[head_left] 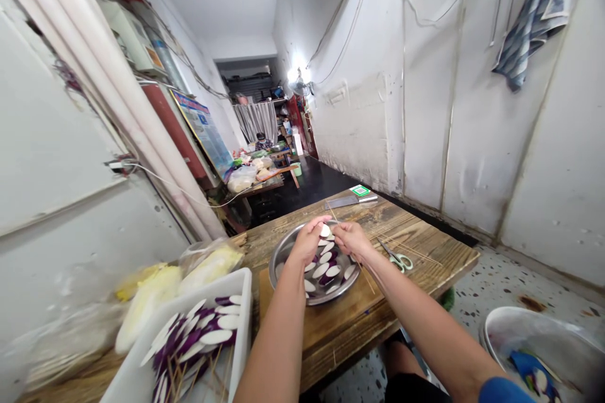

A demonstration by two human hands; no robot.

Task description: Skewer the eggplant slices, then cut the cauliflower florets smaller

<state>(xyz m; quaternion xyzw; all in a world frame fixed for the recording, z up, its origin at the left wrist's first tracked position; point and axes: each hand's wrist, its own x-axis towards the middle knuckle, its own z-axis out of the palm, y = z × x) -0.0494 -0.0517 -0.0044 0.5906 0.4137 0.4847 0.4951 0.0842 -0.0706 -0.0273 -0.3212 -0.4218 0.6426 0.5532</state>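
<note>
My left hand [309,240] is closed on a white oval eggplant slice [325,231] above a steel bowl [331,295]. Facing it, my right hand [350,239] pinches thin bamboo skewers [367,278], which stick out past the fingers at both ends. Where a skewer tip meets the slice is too small to make out. Purple-edged eggplant slices [333,271] lie loose in the bowl beneath both hands. At lower left, a white plastic tray [246,302] holds skewered eggplant slices [208,330], their sticks pointing toward me.
Scissors [401,261] and loose skewers [420,252] lie right of the bowl on the wooden table [454,256]. A cleaver [344,202] rests at the far edge near a green code card [360,190]. Plastic bags [155,302] sit left; a bucket [488,334] stands on the floor. Another person [262,142] is far back.
</note>
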